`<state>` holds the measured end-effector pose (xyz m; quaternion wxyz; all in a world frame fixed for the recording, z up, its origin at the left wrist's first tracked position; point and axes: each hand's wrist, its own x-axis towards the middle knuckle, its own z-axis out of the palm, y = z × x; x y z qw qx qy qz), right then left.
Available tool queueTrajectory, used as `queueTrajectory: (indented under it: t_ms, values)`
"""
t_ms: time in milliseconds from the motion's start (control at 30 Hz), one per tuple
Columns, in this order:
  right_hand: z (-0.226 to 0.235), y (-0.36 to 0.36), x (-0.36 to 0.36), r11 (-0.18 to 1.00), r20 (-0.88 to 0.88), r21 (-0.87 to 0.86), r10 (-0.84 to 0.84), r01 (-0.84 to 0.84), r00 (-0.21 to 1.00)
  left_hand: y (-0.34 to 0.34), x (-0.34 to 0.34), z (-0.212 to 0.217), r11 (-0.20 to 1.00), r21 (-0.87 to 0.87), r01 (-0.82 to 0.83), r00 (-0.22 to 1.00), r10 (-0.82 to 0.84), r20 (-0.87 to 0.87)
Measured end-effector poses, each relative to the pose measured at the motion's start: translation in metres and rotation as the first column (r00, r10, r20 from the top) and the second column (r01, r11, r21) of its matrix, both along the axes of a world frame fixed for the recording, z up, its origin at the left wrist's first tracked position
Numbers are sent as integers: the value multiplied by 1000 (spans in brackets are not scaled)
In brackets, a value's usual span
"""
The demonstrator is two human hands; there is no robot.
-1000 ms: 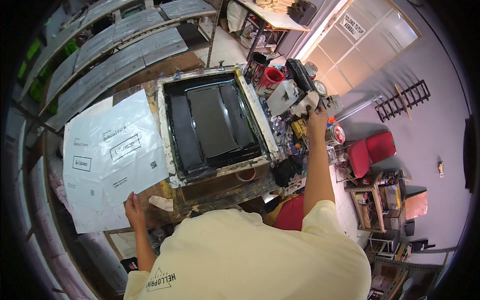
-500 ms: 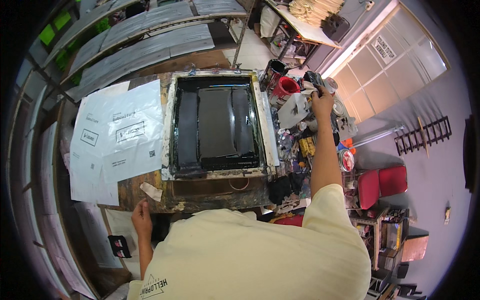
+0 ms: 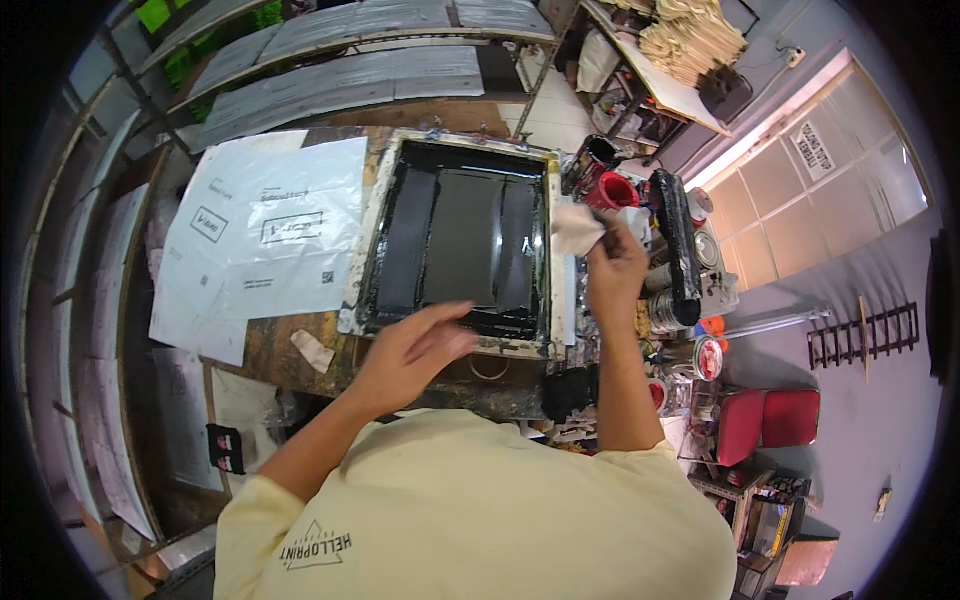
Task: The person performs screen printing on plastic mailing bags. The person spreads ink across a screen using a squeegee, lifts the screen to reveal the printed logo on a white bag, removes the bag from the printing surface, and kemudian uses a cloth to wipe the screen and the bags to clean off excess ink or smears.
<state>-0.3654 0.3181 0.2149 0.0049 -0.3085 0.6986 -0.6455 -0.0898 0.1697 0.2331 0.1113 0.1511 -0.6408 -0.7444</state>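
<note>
Pale cloth (image 3: 575, 230) in grasp of right fingers (image 3: 623, 238), near screen frame edge (image 3: 556, 310); left fingers (image 3: 438, 318) loose, empty.

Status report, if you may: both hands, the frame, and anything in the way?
Right hand pinching pale cloth. Frame on table, dark inside. Left hand empty, hiding part of the frame's near edge.

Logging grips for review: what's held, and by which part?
The right hand holds a pale scrap by its right edge; the left hand holds nothing.
</note>
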Motion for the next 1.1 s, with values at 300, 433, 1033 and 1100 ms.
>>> queueTrajectory:
  t_ms: [300, 433, 1033, 1100]
  values:
    - [-17, 1, 127, 954, 181, -67, 300, -292, 937, 24, -54, -19, 969, 165, -182, 965, 209, -160]
    - [-9, 10, 125, 905, 287, -154, 424, -395, 859, 22, -46, -30, 981, -80, -178, 976, 166, -143]
    - [-77, 60, -24, 973, 402, -123, -132, 197, 906, -67, 103, -129, 793, 105, -600, 794, 606, -42]
    - [-62, 80, -80, 954, 213, -39, -281, 296, 936, -84, 130, -136, 702, 68, -709, 705, 709, 16]
